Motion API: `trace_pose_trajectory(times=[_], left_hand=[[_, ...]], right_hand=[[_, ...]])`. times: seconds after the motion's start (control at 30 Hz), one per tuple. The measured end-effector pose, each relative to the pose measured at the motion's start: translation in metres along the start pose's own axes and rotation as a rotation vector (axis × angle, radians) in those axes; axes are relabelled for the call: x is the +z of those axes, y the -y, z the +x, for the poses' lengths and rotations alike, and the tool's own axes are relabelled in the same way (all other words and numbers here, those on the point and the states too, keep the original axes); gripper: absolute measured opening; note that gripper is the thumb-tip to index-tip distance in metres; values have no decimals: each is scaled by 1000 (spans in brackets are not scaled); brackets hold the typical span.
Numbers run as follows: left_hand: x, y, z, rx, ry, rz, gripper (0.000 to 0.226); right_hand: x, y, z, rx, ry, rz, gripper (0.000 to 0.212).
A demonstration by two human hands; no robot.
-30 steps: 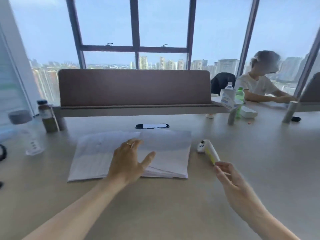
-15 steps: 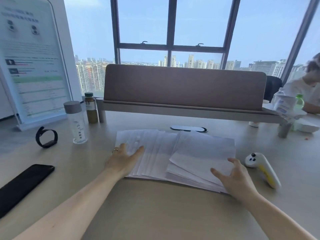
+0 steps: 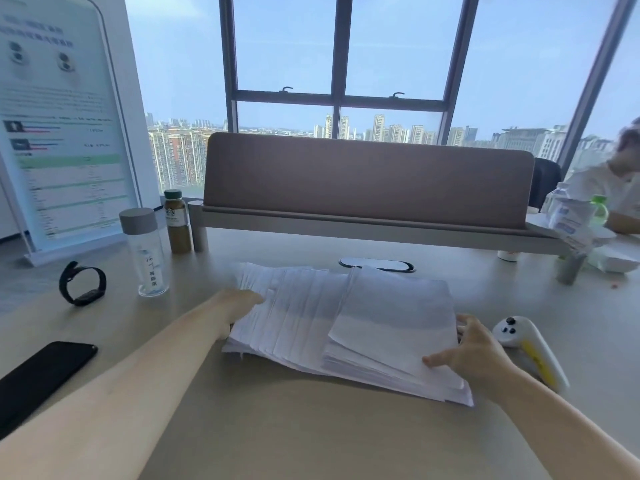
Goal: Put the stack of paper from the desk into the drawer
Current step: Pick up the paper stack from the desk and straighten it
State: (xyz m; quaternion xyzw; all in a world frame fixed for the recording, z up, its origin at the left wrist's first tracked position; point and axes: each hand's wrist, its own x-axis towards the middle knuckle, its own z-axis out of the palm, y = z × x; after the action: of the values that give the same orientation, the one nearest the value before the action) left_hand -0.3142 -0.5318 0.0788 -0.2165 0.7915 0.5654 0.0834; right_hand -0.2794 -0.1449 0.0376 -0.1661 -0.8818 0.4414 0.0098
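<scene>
1. At the centre of the frame, the stack of paper (image 3: pixel 346 323) lay on the desk (image 3: pixel 311 427), its sheets fanned out sideways, with a squarer pile on top at the right; no drawer was in view.
2. At the stack's left edge, the left hand (image 3: pixel 239 306) pressed against the sheets; its fingers were tucked under or behind the paper, so I could not tell whether they were curled or spread.
3. At the stack's right edge, the right hand (image 3: pixel 474 355) was open, thumb lying on the top sheet near the lower right corner and fingers spread along the side of the pile; it touched the paper without clasping it.
4. Just right of that hand lay a white and yellow handheld device (image 3: pixel 526 348), with dark dots at its rounded end.
5. In the left part of the frame stood a clear bottle with a grey cap (image 3: pixel 145 251); beside it, nearer the window, a brown drink bottle (image 3: pixel 177 221); a black wristband (image 3: pixel 82 284) sat further left; a black phone (image 3: pixel 41 379) lay flat at the lower left.
6. In the upper left stood a printed sign (image 3: pixel 62 133), blurred.
7. Across the middle ran a brown desk divider (image 3: pixel 367 181); behind it, windows (image 3: pixel 339 64) showed a city skyline.
8. At the right edge sat another person (image 3: pixel 609 188), with bottles (image 3: pixel 571 216) nearby.
</scene>
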Motion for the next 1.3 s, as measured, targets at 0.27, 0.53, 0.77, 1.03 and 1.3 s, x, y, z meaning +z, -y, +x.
trace_pose_trajectory(times=[0.27, 0.53, 0.77, 1.03, 1.3], left_hand=[[28, 8, -6, 339, 31, 299, 52], [71, 7, -26, 490, 123, 190, 57], [73, 11, -41, 743, 94, 156, 67], [70, -14, -77, 1021, -54, 2, 64], [71, -6, -74, 907, -3, -169, 42]], right_hand=[[19, 4, 14, -124, 144, 168, 144], [26, 33, -17, -111, 264, 276, 134], [28, 38, -30, -128, 180, 497, 104], [-6, 72, -30, -360, -8, 836, 27], [-4, 73, -56, -640, -94, 617, 17]])
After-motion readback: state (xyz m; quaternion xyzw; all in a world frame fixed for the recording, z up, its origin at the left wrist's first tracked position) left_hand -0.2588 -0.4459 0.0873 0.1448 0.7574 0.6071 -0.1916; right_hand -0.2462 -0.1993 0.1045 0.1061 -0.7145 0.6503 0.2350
